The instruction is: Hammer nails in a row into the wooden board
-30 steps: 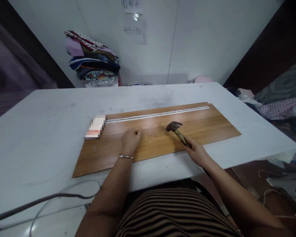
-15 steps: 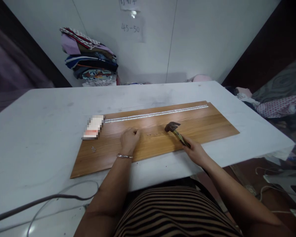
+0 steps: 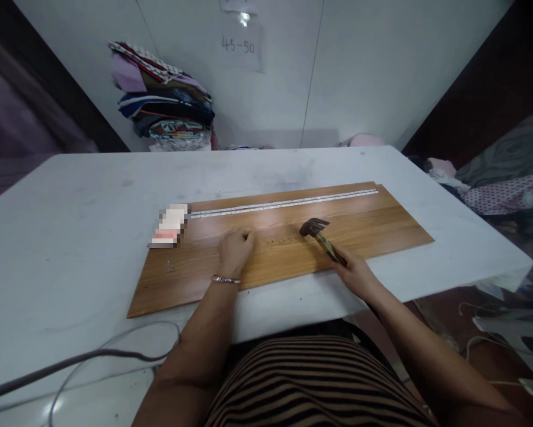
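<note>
A long wooden board (image 3: 373, 222) lies across the white table (image 3: 79, 219). My left hand (image 3: 234, 251) rests on the board with its fingers curled shut, pinching something too small to make out at its fingertips. My right hand (image 3: 354, 274) is closed round the handle of a claw hammer (image 3: 320, 234), whose dark head sits just above the board. A short row of small dark dots (image 3: 283, 240), nail heads or holes, runs between the two hands. A thin metal strip (image 3: 284, 205) runs along the board's far edge.
A small blurred box (image 3: 171, 225) sits at the board's left far corner, with loose nails (image 3: 170, 266) near it. Cables (image 3: 83, 356) cross the table's near left. Folded cloth (image 3: 163, 101) is stacked against the wall. Fabric piles (image 3: 506, 193) lie to the right.
Both hands and the hammer stay almost where they were on the board; only the camera view shifts slightly.
</note>
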### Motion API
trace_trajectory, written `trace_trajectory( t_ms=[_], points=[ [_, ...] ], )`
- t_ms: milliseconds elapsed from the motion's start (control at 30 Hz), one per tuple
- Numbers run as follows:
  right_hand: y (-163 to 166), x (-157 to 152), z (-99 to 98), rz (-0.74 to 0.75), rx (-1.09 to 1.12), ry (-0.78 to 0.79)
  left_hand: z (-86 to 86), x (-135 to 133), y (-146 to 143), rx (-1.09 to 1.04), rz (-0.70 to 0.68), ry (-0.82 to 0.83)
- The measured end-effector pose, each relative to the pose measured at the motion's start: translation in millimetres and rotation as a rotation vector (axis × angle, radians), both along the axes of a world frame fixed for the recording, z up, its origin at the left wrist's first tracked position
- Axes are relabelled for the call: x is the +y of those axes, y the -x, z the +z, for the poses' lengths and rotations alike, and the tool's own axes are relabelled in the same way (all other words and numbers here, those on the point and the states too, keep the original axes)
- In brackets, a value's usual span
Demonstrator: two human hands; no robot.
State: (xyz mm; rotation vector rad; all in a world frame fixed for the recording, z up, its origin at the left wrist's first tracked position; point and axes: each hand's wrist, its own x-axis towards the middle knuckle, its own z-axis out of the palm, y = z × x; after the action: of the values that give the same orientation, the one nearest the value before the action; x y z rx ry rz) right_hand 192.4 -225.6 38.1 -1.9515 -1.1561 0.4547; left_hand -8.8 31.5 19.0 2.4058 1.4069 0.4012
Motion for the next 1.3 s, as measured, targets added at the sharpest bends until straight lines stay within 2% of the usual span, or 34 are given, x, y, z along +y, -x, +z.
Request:
trace_trajectory(
  t_ms=[233,467,733,1300],
  points=[
    [-1.2,-0.9,-4.0,0.001,-0.003,0.008,1.4,-1.1,-0.1,-0.003,0.002,-0.002],
    [0.6,-0.8,0.0,0.011,-0.007,0.010,4.0,-1.8,0.3,-0.007,-0.019,-0.004],
    [0.0,1.0,0.0,0.030,-0.012,0.035,0.5,-0.2,0.0,0.007,-0.008,-0.001],
    [-0.4,0.5,0.5,0.021,-0.008,-0.015,2.4,-0.6,-0.1,0.014,-0.006,-0.002]
  ],
)
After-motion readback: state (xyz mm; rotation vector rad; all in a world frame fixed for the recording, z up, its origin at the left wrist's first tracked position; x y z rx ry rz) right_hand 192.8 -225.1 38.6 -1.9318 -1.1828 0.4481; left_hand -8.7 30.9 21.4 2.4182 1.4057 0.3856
